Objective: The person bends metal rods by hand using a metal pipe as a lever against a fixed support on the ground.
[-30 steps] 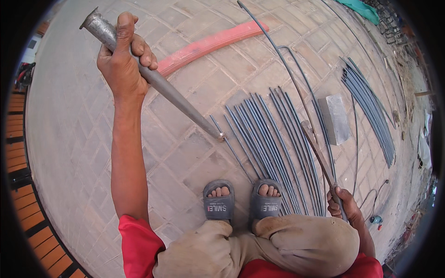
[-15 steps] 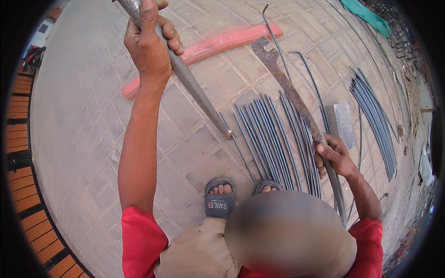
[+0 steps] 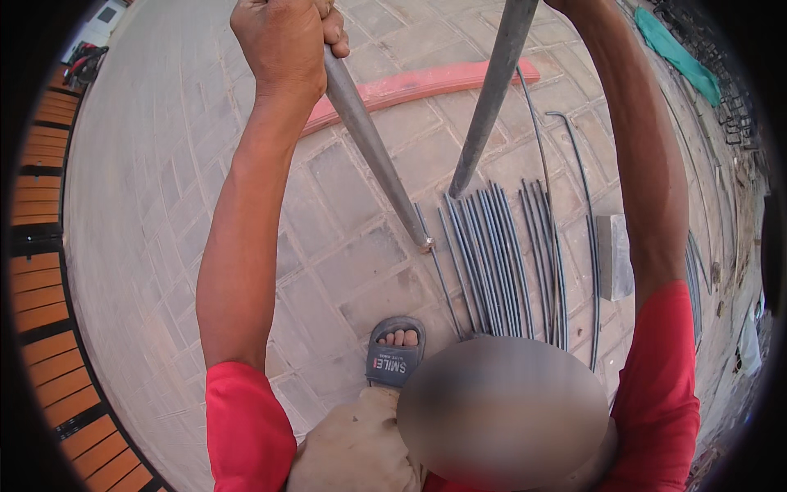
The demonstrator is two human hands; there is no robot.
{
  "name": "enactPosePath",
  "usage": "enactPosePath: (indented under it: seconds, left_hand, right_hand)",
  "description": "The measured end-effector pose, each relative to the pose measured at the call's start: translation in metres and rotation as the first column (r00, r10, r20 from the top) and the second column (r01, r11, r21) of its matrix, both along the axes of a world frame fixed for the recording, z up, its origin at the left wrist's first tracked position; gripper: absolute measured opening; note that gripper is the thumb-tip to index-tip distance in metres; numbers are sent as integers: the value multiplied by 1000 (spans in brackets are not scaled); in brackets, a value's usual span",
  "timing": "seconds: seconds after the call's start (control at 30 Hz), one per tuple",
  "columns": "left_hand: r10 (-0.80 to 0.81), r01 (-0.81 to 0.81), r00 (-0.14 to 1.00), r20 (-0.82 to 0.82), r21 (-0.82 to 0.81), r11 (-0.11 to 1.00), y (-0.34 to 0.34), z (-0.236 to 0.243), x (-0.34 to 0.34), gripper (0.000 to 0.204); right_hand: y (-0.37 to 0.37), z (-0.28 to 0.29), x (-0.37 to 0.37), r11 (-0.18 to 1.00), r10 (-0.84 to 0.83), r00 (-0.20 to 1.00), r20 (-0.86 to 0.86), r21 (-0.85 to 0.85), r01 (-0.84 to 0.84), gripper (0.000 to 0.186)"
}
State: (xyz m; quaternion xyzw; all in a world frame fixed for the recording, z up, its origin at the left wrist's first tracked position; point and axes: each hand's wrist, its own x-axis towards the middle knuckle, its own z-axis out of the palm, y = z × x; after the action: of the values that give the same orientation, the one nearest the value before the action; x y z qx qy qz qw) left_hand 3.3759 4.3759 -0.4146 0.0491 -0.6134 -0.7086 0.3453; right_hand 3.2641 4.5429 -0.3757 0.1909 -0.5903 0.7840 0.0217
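My left hand (image 3: 283, 53), at the upper left, is closed round a thick grey steel bar (image 3: 369, 135). The bar slants down to the right, its lower end over a thin steel rod (image 3: 443, 283). At the top edge only the wrist side of my right hand (image 3: 566, 3) shows; its fingers are out of view. Beside it a rebar bending wrench (image 3: 496, 94) hangs slanted, handle end down over the row of steel rods (image 3: 492, 254). The wrench's hooked jaw is cut off by the picture's edge.
A red strip (image 3: 418, 82) lies across the paving. Right of the rods are a hooked rod (image 3: 582, 176), a grey block (image 3: 613, 258) and more rods (image 3: 695, 279). My sandalled foot (image 3: 395, 348) stands near the rods. Orange slats (image 3: 53, 307) line the left side.
My right hand has lifted the wrench up to the top edge and swung its handle end to the left over the rods. My left hand has risen slightly with its bar.
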Motion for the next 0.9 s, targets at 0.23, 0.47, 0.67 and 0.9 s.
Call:
enactPosePath:
  seconds: [0.23, 0.47, 0.67, 0.9]
  left_hand:
    - [96, -97, 995, -9, -56, 994, -26, -9, 0, 51]
    - [156, -150, 985, 68, -90, 985, 2, 1, -3, 52]
    - [200, -195, 977, 72, -76, 978, -6, 0, 1, 53]
    - [228, -223, 970, 82, -72, 972, 2, 5, 0, 54]
  right_hand:
    - [-91, -64, -50, 994, 92, 969, 227, 42, -104, 46]
    - [-140, -108, -67, 983, 79, 957, 280, 140, -122, 45]
    - [-188, -159, -90, 950, 72, 933, 353, 261, -172, 50]
    - [-229, -224, -104, 900, 108, 870, 482, 325, -291, 48]
